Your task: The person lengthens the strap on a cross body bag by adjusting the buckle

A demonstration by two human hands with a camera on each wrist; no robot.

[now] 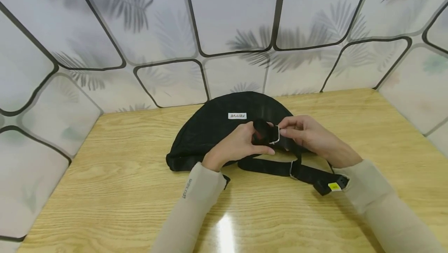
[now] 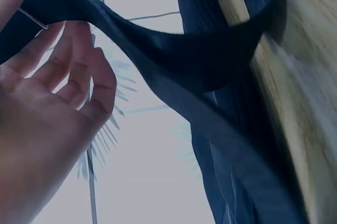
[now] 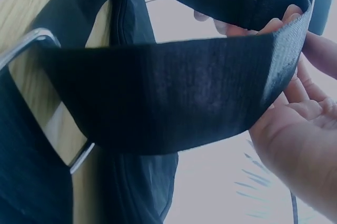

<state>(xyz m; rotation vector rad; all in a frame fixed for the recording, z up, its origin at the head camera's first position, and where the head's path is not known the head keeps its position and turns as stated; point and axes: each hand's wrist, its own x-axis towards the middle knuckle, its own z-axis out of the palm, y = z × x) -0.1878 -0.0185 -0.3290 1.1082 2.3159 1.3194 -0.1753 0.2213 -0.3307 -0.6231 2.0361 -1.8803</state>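
Observation:
A black half-round bag (image 1: 206, 132) with a white label lies on the table, its webbing strap (image 1: 264, 166) trailing in front. Over the bag, my left hand (image 1: 238, 142) holds a raised loop of the strap, thumb on the near side. Just to its right, my right hand (image 1: 309, 138) pinches the strap at a metal slider buckle (image 1: 278, 134). The strap loop (image 3: 158, 92) stretches wide in the right wrist view, running to the right hand (image 3: 295, 145). In the left wrist view, the strap (image 2: 152, 71) hangs from the left hand's fingers (image 2: 68, 77).
A second metal slider (image 1: 291, 169) sits on the strap lying on the table. Beside the right cuff is a black plastic clip (image 1: 323, 187) with a yellow tag. The wood-grain table (image 1: 115, 190) meets a patterned wall covering (image 1: 234, 15) behind the bag.

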